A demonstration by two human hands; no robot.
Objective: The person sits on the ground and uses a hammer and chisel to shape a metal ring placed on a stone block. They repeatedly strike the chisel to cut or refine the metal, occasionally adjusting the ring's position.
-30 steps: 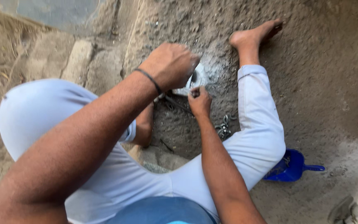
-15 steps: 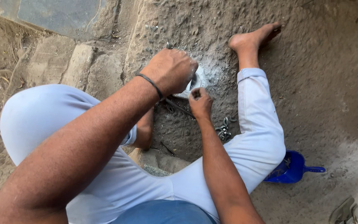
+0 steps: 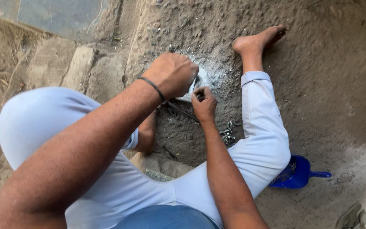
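Note:
I sit on dusty ground with my legs in pale trousers spread to either side. My left hand (image 3: 172, 74) is closed in a fist over a grey-white object (image 3: 190, 94), which lies on a white powdery patch (image 3: 210, 78) of soil. The fist hides most of that object. Just right of it, my right hand (image 3: 204, 105) pinches a small dark piece (image 3: 200, 96) against the object's edge. A thin dark rod (image 3: 182, 111) lies on the ground under both hands.
Small metal parts (image 3: 227, 135) lie by my right knee. A blue plastic scoop (image 3: 295, 174) sits behind my right leg. Rough stone blocks (image 3: 79, 68) and a grey slab (image 3: 60, 17) edge the left side. A sandal (image 3: 352, 217) is at the bottom right.
My left fist has shifted slightly over the grey-white object. My right hand stays at its edge.

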